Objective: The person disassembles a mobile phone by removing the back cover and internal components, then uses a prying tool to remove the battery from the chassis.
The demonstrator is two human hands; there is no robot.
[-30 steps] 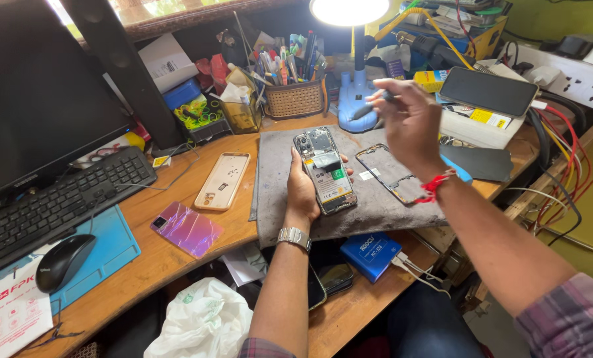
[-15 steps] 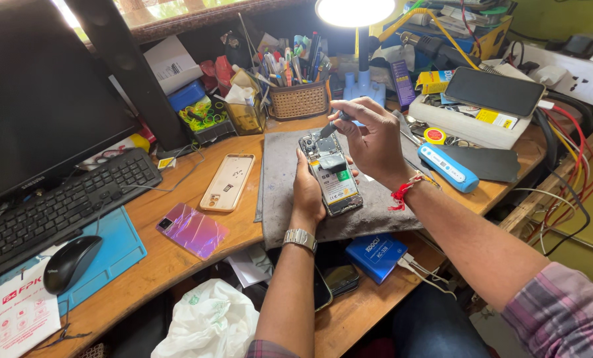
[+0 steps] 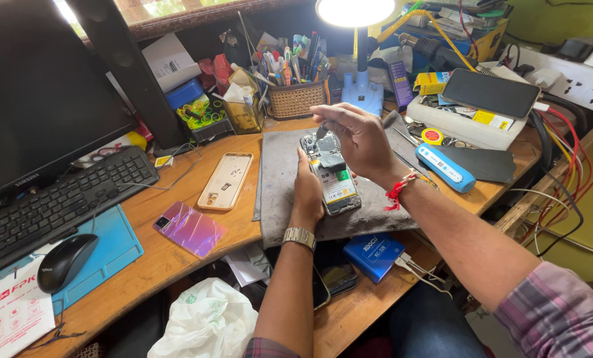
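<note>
With the left hand gripping the opened phone and the right hand pinching a small tool, a slip could scratch its exposed parts.

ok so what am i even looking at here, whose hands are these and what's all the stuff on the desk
There is no machine here. A person wears a camera on the head, so the single picture looks down at that person's own two bare hands over a wooden desk.

The left hand steadies an opened phone, its insides showing, on a grey mat. The right hand has its grip on a small tool with the tip over the phone's top end.

Around them lie a pale phone frame, an iridescent back cover, a keyboard, a mouse, a blue handheld tool, a basket of tools and a lit desk lamp.
</note>
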